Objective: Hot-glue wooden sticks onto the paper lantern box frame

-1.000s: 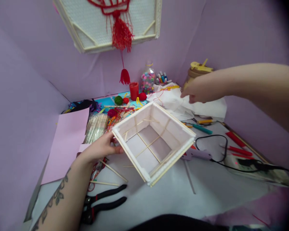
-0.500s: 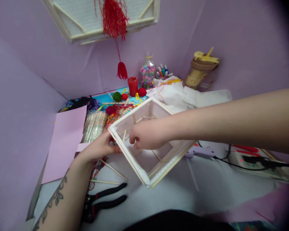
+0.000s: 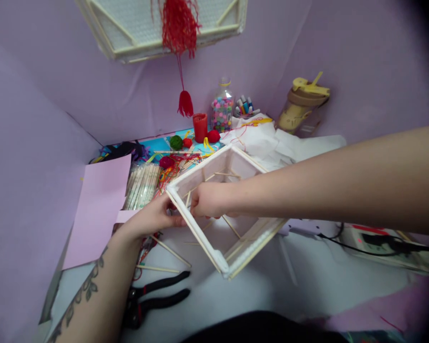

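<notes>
The left hand (image 3: 153, 219) holds the open frame box (image 3: 221, 209) at its left corner, with the thumb on the rim and the other fingers hidden behind the wall. The box is made of thin sticks and white paper; it is tilted toward the camera and lifted a little above the white table (image 3: 257, 290). The right hand (image 3: 209, 200) reaches across into the opening and closes on the rim near the same corner. Its fingertips are curled inside, so it is hard to tell if they pinch only the rim or also something small. The right forearm covers the far right part of the box.

Black pliers (image 3: 153, 297) lie on the table below the left wrist, partly hidden by the arm. A pink sheet (image 3: 100, 205) lies at the left, and a bundle of sticks (image 3: 143, 183) lies beside it. A hanging lantern (image 3: 164, 26) with a red tassel (image 3: 185, 102) is cut off at the top edge.
</notes>
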Motion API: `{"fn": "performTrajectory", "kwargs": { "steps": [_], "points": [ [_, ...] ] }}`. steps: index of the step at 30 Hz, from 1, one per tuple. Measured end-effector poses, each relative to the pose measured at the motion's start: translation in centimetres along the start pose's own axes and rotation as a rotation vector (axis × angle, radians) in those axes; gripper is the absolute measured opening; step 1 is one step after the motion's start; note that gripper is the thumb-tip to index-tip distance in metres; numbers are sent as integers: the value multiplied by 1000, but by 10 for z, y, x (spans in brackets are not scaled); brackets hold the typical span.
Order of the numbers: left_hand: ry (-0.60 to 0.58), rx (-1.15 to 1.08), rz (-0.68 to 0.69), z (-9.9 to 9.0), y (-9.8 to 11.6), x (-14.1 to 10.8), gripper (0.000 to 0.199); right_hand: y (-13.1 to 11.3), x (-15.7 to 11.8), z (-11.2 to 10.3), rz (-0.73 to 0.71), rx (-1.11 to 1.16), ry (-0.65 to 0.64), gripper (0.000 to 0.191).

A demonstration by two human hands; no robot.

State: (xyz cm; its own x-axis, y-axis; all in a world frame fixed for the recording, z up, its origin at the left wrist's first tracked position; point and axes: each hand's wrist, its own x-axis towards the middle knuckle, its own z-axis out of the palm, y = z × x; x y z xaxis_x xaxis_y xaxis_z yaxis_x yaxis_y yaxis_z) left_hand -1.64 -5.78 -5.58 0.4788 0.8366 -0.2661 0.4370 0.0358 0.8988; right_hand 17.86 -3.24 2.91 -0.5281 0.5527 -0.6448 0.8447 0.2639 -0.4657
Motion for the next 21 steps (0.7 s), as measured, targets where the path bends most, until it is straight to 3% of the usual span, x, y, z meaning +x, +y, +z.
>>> {"fn": "performTrajectory", "kwargs": {
  "steps": [4,9,16,21],
  "points": [
    [3,21,6,-1,1,0,59,0,-7,-14,37,-20,23,27],
    [0,-47,-3,1,6,-2,64,13,-18,-24,-189,-286,242,26],
    [9,4,36,0,5,-2,59,14,-30,-6,-277,-680,170,69],
    [-14,-15,8,0,4,-2,51,6,-29,-4,-238,-712,71,68]
  ]
}}
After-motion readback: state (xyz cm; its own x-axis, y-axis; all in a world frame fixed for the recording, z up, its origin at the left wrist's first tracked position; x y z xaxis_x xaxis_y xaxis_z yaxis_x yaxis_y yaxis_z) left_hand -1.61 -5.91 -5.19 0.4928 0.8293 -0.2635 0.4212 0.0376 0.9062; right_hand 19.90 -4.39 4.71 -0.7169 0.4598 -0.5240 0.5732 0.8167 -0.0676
